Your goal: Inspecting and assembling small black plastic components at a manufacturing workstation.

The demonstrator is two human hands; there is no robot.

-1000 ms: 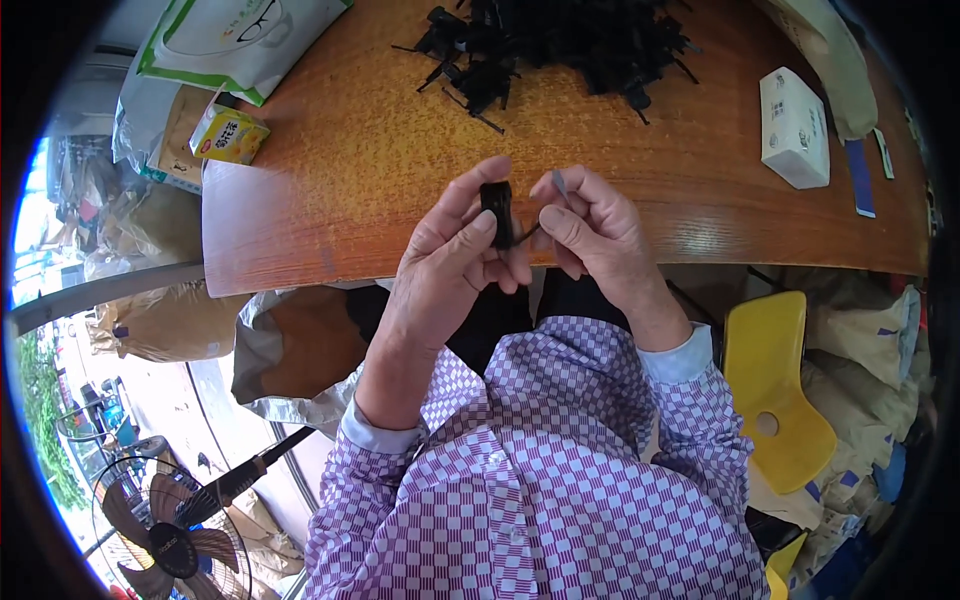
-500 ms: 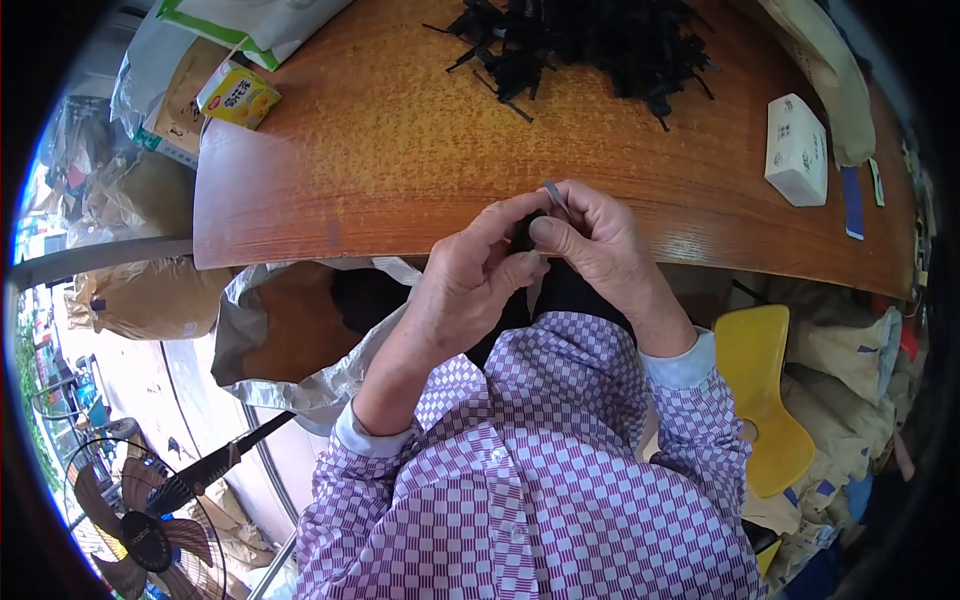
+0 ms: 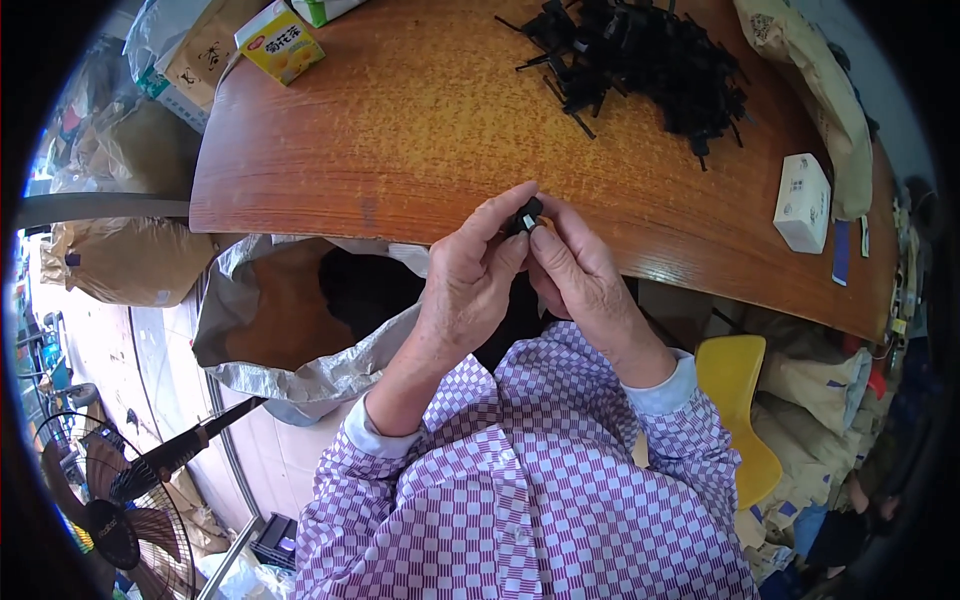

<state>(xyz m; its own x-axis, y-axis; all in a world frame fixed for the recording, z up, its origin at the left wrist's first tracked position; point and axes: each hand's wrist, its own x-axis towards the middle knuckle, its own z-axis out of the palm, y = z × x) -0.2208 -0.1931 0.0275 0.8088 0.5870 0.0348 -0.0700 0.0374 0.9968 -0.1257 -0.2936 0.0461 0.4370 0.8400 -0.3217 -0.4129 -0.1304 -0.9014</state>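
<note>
Across the wood-grained table (image 3: 420, 150), a tangled heap of black plastic parts (image 3: 670, 75) was noted toward the far side, with a yellow carton (image 3: 285, 48) to the left and a white box (image 3: 803, 205) to the right. At the near edge, a small black part (image 3: 532, 208) was held between the narrowed fingertips of the left hand (image 3: 478, 275) and the right hand (image 3: 580, 265); a pale sliver beside the thumbs could not be identified.

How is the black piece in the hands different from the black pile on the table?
The black piece is small; the black pile is much bigger. The black piece is between the left hand and right hand; the black pile lies on the table. Both look black.
</note>
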